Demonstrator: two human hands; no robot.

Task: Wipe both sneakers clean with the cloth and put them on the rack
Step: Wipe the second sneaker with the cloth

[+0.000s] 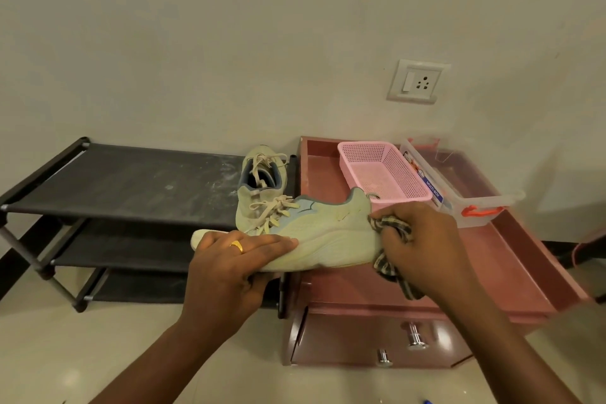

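The left hand (pixel 236 259) gripped a pale green mesh sneaker with cream laces (pixel 328 236) at its front. The fingers lay flat along the side and the thumb was curled under the sole. A gold ring (pixel 237 245) sat on one finger. The shoe was held in the air on its side, toe toward the left hand and heel toward the right.

The right hand (pixel 423 239) was curled round a bunched brown-and-cream checked cloth (pixel 390 269). It pressed the cloth against the heel of the held sneaker, and a loose end hung below the hand.

Just beyond the left hand's fingers, the matching second pale green sneaker (pixel 259 187) stood on the top shelf of a black fabric-and-tube shoe rack (pixel 131 180), at its right end. The shelf fabric showed pale dusty marks.

Beyond the right hand, a pink perforated plastic basket (pixel 387 174) sat on the reddish-brown tabletop (pixel 492 256) of a low cabinet. Next to it, on the right-hand side, stood a clear plastic storage box with orange latches (pixel 475 193). Its blue label (pixel 433 190) read "MULTI-BOX"; the smaller print could not be read. Below the right wrist, two chrome knobs (pixel 416 336) stuck out of the cabinet's drawer front.

High on the wall above the right hand was a white switch-and-socket plate (pixel 416 82).
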